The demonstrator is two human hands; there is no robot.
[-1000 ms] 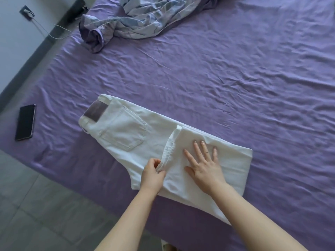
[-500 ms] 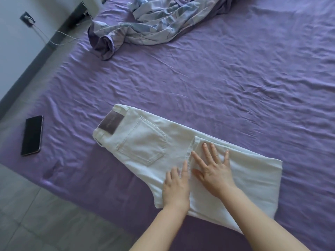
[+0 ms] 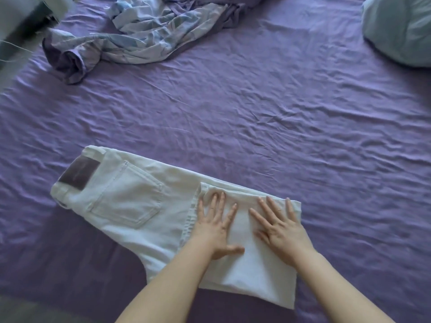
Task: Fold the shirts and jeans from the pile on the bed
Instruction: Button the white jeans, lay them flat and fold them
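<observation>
A: Jeans (image 3: 130, 201), pale, lie folded on the near part of the bed (image 3: 256, 127), on its purple sheet. Waistband end points left, brown patch (image 3: 79, 174) and back pocket (image 3: 127, 199) facing up.

B: The fold?

A: Leg section doubled back over the seat; its hem edge runs just beside the left hand (image 3: 215, 226).

B: Hands?

A: Both flat on the folded layer, fingers straight and spread, pressing down. Left hand sits by the hem edge, thumb out to the right. Right hand (image 3: 279, 226) lies near the right edge of the fold. Neither grips anything.

B: Other clothes?

A: A crumpled blue-and-purple garment (image 3: 130, 36) lies at the far left of the bed, well apart from the jeans. Cannot tell what kind it is.

B: Any containers?

A: Only the back pocket; it lies flat, contents cannot be told. A pale blue pillow (image 3: 401, 29) sits at the far right corner.
</observation>
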